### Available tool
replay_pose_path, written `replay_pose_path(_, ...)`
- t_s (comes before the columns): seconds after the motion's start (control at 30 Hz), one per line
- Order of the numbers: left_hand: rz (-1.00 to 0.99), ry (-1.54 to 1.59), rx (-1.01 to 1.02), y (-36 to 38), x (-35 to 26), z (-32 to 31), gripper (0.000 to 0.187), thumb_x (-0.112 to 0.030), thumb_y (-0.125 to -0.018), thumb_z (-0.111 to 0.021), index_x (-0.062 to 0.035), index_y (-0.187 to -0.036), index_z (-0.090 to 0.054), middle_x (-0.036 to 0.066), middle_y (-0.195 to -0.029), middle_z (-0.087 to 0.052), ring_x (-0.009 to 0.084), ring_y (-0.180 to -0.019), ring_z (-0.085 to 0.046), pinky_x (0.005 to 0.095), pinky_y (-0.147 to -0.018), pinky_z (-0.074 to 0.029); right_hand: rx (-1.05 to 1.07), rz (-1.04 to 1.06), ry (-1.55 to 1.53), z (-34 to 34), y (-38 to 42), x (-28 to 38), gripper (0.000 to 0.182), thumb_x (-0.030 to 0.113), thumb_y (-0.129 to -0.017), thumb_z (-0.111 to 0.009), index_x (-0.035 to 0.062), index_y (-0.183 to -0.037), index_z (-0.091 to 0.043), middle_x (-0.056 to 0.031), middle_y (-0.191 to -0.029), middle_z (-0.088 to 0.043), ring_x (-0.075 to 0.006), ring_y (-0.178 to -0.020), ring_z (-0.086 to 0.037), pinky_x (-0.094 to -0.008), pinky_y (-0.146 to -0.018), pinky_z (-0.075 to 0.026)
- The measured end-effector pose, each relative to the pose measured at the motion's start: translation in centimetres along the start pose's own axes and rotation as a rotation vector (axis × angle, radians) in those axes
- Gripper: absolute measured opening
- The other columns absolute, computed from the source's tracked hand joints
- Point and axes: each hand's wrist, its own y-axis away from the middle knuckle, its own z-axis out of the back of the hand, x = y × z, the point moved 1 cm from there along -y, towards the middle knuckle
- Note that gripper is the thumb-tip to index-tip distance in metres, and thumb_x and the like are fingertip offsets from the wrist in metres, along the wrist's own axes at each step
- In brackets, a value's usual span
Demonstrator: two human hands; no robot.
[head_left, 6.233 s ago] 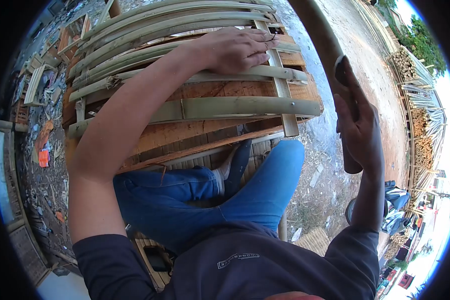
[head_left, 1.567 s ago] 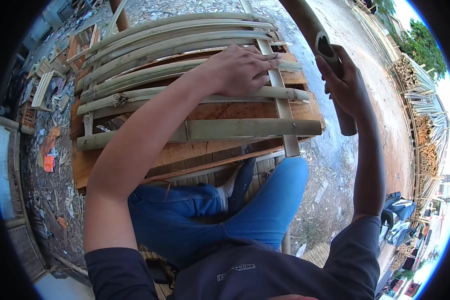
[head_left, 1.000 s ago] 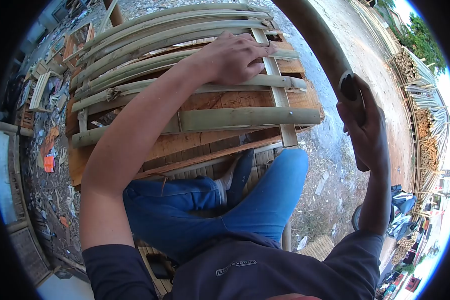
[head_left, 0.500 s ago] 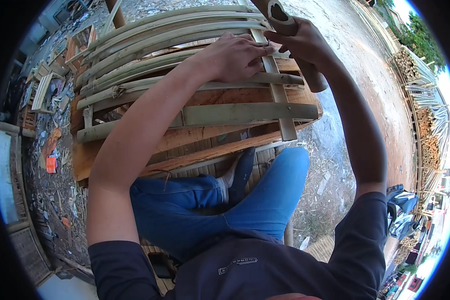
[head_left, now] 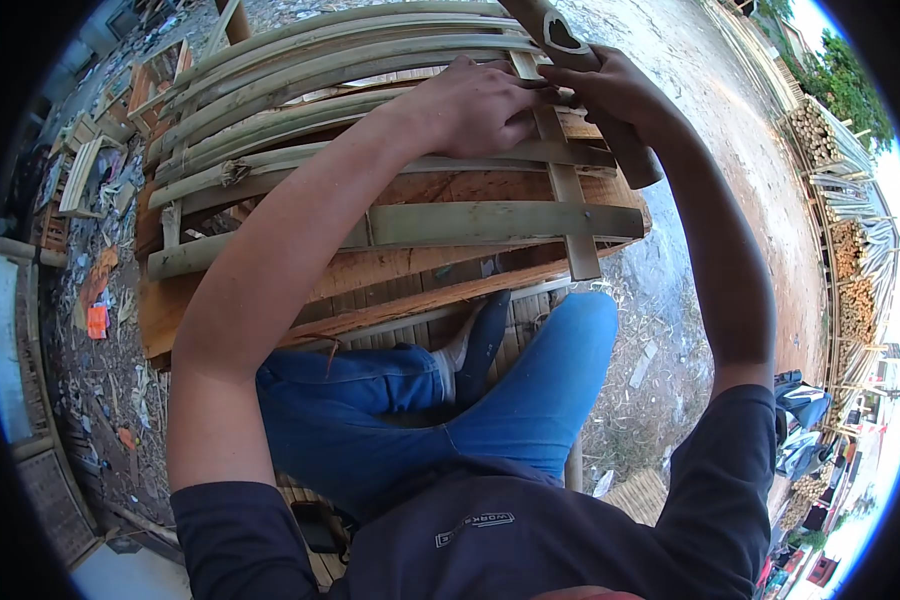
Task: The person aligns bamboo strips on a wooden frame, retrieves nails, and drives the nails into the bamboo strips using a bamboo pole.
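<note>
Bamboo slats (head_left: 490, 222) lie side by side over a flat bamboo crosspiece (head_left: 567, 190) near their right end. My left hand (head_left: 480, 105) rests over the upper slats, its fingers pinched together at the crosspiece. What those fingertips hold is too small to make out. Opposite, my right hand (head_left: 620, 95) is closed around a thick brown bamboo tube (head_left: 630, 155) with a hollow opening towards its upper part. The thumb and fingertips of my right hand reach to my left fingertips, nearly touching them.
Under the slats is a thick wooden plank (head_left: 360, 275). My crossed legs in jeans (head_left: 530, 390) are just in front of it. Small slatted frames (head_left: 82, 180) stand among scraps at the left. Stacked poles (head_left: 850, 250) line the far right.
The slats and crosspiece have shifted slightly within the view. Both hands stay together at the crosspiece, and the tube has moved slightly down and right with my right hand.
</note>
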Motion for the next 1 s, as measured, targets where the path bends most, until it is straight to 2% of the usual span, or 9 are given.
replay_pose_path(0.2,0.009,-0.013,0.029,-0.17,0.09,-0.06,0.047,-0.033,-0.098,-0.041,-0.0213,-0.142,-0.051,0.013,-0.12,-0.066,0.0261,-0.121,-0.058,0.0498,-0.102,-0.041,0.004,-0.008,0.017,-0.12,0.37,0.31,0.059,0.051,-0.083,-0.076,0.0049,-0.116,-0.062,-0.003,-0.084,-0.065,-0.0077,-0.066,-0.06,-0.0239,-0.058,-0.053)
replay_pose_path(0.5,-0.019,0.026,-0.046,-0.07,0.2,-0.43,0.047,-0.034,-0.098,-0.042,-0.02,-0.142,-0.051,0.013,-0.12,-0.066,0.0266,-0.119,-0.059,0.0491,-0.102,-0.042,0.004,0.003,-0.007,-0.25,0.58,0.13,0.06,0.054,-0.083,-0.076,0.0066,-0.117,-0.063,-0.0031,-0.086,-0.066,-0.0072,-0.068,-0.061,-0.0235,-0.058,-0.053)
replay_pose_path(0.6,-0.012,0.014,0.009,-0.2,0.11,-0.03,0.046,-0.033,-0.097,-0.043,-0.0198,-0.14,-0.053,0.014,-0.118,-0.067,0.0276,-0.118,-0.06,0.0481,-0.102,-0.043,0.014,0.012,0.0,-0.24,0.3,-0.21,0.06,0.055,-0.083,-0.076,0.0071,-0.117,-0.062,-0.0034,-0.087,-0.066,-0.0078,-0.069,-0.061,-0.0239,-0.059,-0.053)
replay_pose_path(0.7,-0.026,0.051,-0.034,0.08,-0.13,0.18,0.037,-0.029,-0.098,-0.05,-0.0093,-0.127,-0.061,0.016,-0.113,-0.065,0.0329,-0.113,-0.059,0.0448,-0.101,-0.043,0.018,0.013,0.015,-0.31,0.58,0.2,0.06,0.055,-0.083,-0.075,0.0074,-0.117,-0.062,-0.0037,-0.088,-0.066,-0.008,-0.069,-0.061,-0.0242,-0.059,-0.053)
replay_pose_path(0.8,-0.038,0.052,-0.035,0.04,-0.06,0.13,0.036,-0.029,-0.098,-0.05,-0.0085,-0.126,-0.062,0.017,-0.112,-0.065,0.0334,-0.112,-0.059,0.045,-0.101,-0.042,0.01,0.002,0.03,-0.28,0.12,-0.29,0.059,0.054,-0.083,-0.075,0.0075,-0.117,-0.062,-0.0038,-0.088,-0.067,-0.0079,-0.069,-0.062,-0.0244,-0.058,-0.053)
replay_pose_path(0.9,-0.054,0.044,-0.077,0.07,0.06,-0.16,0.037,-0.029,-0.098,-0.051,-0.0081,-0.126,-0.061,0.017,-0.112,-0.065,0.0336,-0.112,-0.059,0.0456,-0.101,-0.043,0.019,0.014,0.012,-0.24,0.12,-0.26,0.058,0.053,-0.083,-0.075,0.0077,-0.116,-0.062,-0.0037,-0.088,-0.067,-0.0078,-0.069,-0.061,-0.0244,-0.058,-0.053)
replay_pose_path(1.0,-0.006,0.019,-0.022,-0.12,0.23,-0.27,0.041,-0.035,-0.099,-0.043,-0.018,-0.133,-0.06,0.013,-0.121,-0.065,0.0276,-0.121,-0.058,0.0491,-0.105,-0.04,0.02,0.032,0.0,-0.17,0.47,0.0,0.058,0.053,-0.084,-0.075,0.0074,-0.116,-0.062,-0.0035,-0.088,-0.067,-0.008,-0.069,-0.061,-0.0245,-0.057,-0.053)
